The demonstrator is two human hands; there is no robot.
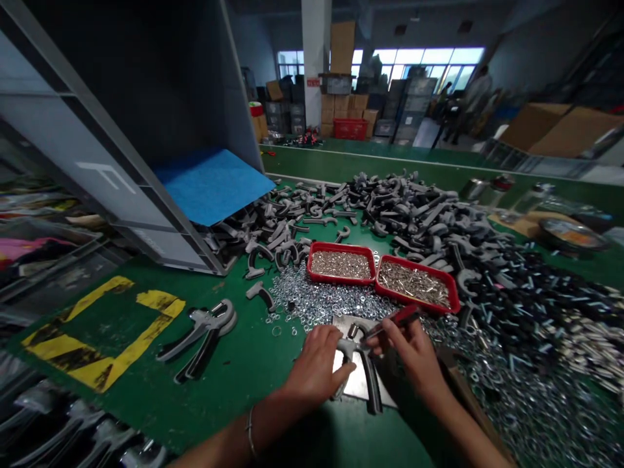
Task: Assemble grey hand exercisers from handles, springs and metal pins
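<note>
My left hand (314, 364) is closed around one side of a grey and black spring clamp (373, 383), pressing it on a metal plate (359, 385). A coil spring (352, 331) shows between the clamp's jaws. Just right of it, my right hand (414, 357) grips a slim tool with a dark red handle (405, 316), its front end at the clamp's jaw; the tool's exact kind is unclear. Beyond the plate stand two red trays, one with small metal pins (341, 264), the other with longer metal pins (414, 284). Loose metal rings (322, 299) lie around them.
An assembled spring clamp (209, 331) lies at left beside yellow-black tape (92, 370). A large grey crate (121, 169) stands on its side, a blue sheet (214, 185) at its mouth. Clamp handles (419, 214) heap at the back; black parts (531, 305) and rings spread right.
</note>
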